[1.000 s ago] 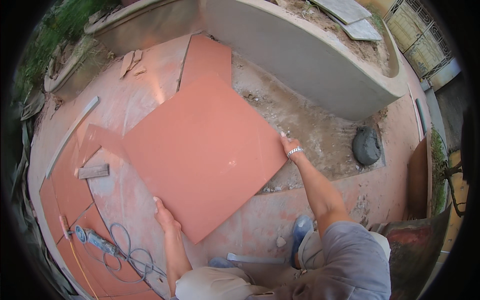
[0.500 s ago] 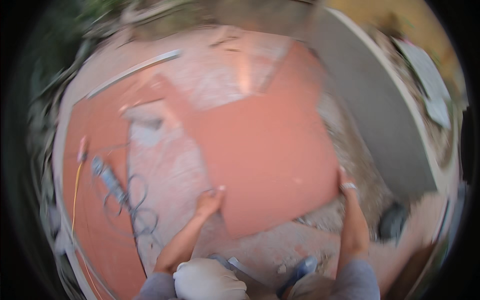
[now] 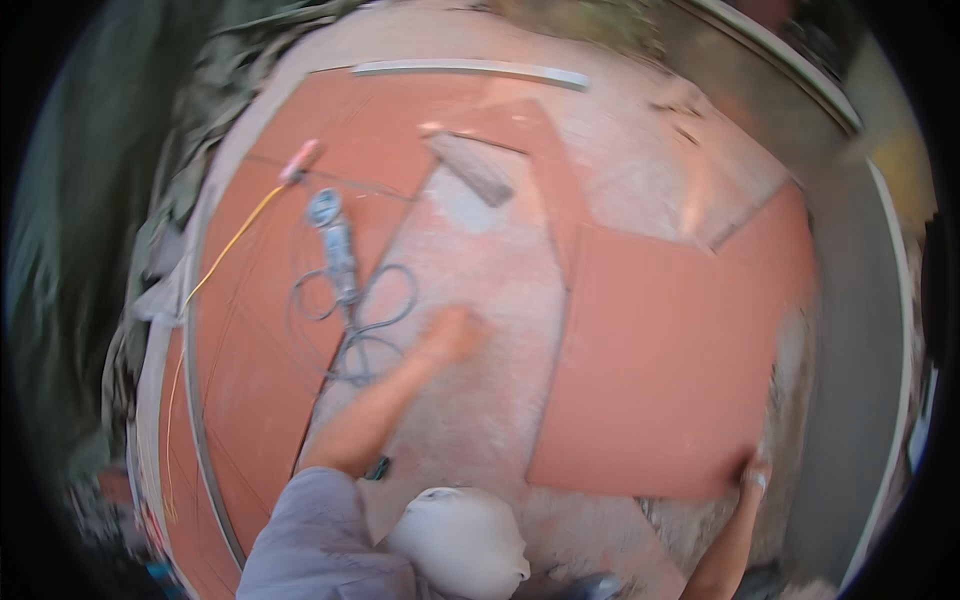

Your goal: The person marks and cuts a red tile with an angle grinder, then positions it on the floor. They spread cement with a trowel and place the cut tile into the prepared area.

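A large square reddish tile point(image 3: 665, 370) lies on the dusty floor, right of centre. My right hand point(image 3: 755, 472) is at its near right corner, fingers at the edge and partly hidden. Smeared by motion, my left hand point(image 3: 457, 335) is off the tile, over the bare dusty strip point(image 3: 500, 400) to its left. It is nearest to the looped cord of a blue-grey angle grinder point(image 3: 340, 255), which rests on the red tiles further left. Whether the left hand's fingers are closed does not show.
A pink cable connector point(image 3: 302, 160) with a yellow cord point(image 3: 235, 240) lies beyond the grinder. A flat grey tool or block point(image 3: 470, 170) sits on the strip's far end. Behind it runs a pale straight bar point(image 3: 470, 70). A low grey wall point(image 3: 855, 370) borders the right side.
My left hand has let go of the tile's left edge and moved away to the left. My right hand stays at the tile's right side. The view has swung left.
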### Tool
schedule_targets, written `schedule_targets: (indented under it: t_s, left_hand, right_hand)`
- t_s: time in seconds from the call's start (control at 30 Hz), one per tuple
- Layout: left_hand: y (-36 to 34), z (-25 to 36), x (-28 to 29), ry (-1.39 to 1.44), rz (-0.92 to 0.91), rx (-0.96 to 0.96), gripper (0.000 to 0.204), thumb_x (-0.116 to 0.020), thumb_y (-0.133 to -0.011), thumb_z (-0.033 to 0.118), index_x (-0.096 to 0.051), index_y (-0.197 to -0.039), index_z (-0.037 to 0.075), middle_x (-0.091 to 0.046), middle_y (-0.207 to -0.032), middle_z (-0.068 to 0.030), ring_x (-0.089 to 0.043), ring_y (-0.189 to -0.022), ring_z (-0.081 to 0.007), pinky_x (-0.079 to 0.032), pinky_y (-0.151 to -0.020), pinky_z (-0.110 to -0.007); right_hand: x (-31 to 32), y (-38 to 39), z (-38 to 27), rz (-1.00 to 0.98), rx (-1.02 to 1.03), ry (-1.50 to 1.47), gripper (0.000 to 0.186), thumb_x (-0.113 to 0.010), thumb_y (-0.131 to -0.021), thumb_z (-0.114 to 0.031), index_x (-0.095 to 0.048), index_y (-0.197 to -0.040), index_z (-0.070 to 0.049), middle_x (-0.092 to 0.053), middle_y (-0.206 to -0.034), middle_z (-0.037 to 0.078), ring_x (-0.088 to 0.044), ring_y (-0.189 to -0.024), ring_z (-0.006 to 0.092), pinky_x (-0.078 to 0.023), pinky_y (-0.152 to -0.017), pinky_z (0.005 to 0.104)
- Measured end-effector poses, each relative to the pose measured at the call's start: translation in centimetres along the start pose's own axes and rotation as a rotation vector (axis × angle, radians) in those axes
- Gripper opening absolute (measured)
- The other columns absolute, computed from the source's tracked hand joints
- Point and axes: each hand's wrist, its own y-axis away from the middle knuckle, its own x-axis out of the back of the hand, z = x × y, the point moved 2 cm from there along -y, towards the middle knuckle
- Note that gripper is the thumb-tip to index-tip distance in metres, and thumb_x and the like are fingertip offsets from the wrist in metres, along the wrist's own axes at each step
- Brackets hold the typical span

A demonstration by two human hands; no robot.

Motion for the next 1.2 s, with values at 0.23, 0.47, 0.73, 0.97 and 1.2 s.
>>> schedule_targets:
  t_s: [0.23, 0.47, 0.73, 0.97, 1.2]
  left_hand:
    - [-3.6, -25.5, 10.4, -0.279, 0.492, 0.239, 0.055, -0.066, -0.095, 0.042, -0.068, -0.122, -0.005, -0.067, -0.124, -0.0307, -0.070, -0.106, -0.0383, -0.057, -0.081, -0.049]
    - [-9.4, -33.9, 7.9, 0.594, 0.232, 0.587, 0.063, -0.075, -0.092, 0.040, -0.060, -0.135, -0.004, -0.068, -0.124, -0.0158, -0.066, -0.106, -0.0292, -0.053, -0.091, -0.047]
    - [-10.0, -32.4, 11.3, 0.973, 0.133, 0.675, 0.054, -0.076, -0.088, 0.039, -0.063, -0.130, 0.008, -0.069, -0.111, -0.0060, -0.067, -0.098, -0.0261, -0.055, -0.081, -0.043]
    - [1.2, -20.0, 9.4, 1.229, 0.179, 0.178, 0.039, -0.078, -0.086, 0.032, -0.064, -0.116, 0.010, -0.065, -0.099, -0.0010, -0.062, -0.081, -0.0137, -0.049, -0.065, -0.028]
    - [9.9, 7.3, 9.4, 1.149, 0.213, -0.482, 0.051, -0.079, -0.089, 0.025, -0.055, -0.126, -0.001, -0.062, -0.111, -0.0087, -0.064, -0.100, -0.0203, -0.052, -0.088, -0.029]
  right_hand:
    - [4.0, 7.5, -12.2, 0.201, 0.272, -0.054, 0.058, -0.060, -0.096, -0.044, -0.059, -0.140, -0.005, -0.058, -0.144, 0.022, -0.051, -0.136, 0.0398, -0.039, -0.115, 0.0495]
    - [0.5, 16.4, -20.9, 0.078, 0.495, -0.267, 0.061, -0.064, -0.098, -0.046, -0.056, -0.140, -0.002, -0.045, -0.152, 0.025, -0.045, -0.140, 0.0400, -0.038, -0.117, 0.0472]
    - [-1.9, 22.2, -24.4, -0.048, 0.627, -0.392, 0.058, -0.064, -0.098, -0.047, -0.060, -0.133, -0.002, -0.055, -0.139, 0.024, -0.052, -0.132, 0.0395, -0.044, -0.111, 0.0473]
    - [-4.7, 35.7, -34.1, -0.576, 0.897, -0.640, 0.067, -0.067, -0.091, -0.058, -0.064, -0.125, -0.001, -0.069, -0.116, 0.023, -0.067, -0.109, 0.0380, -0.053, -0.097, 0.0436]
    - [6.0, 47.5, -44.5, -0.456, 1.166, -0.864, 0.112, -0.082, -0.073, -0.057, -0.031, -0.149, 0.009, -0.058, -0.131, 0.038, -0.061, -0.123, 0.0426, -0.047, -0.108, 0.0456]
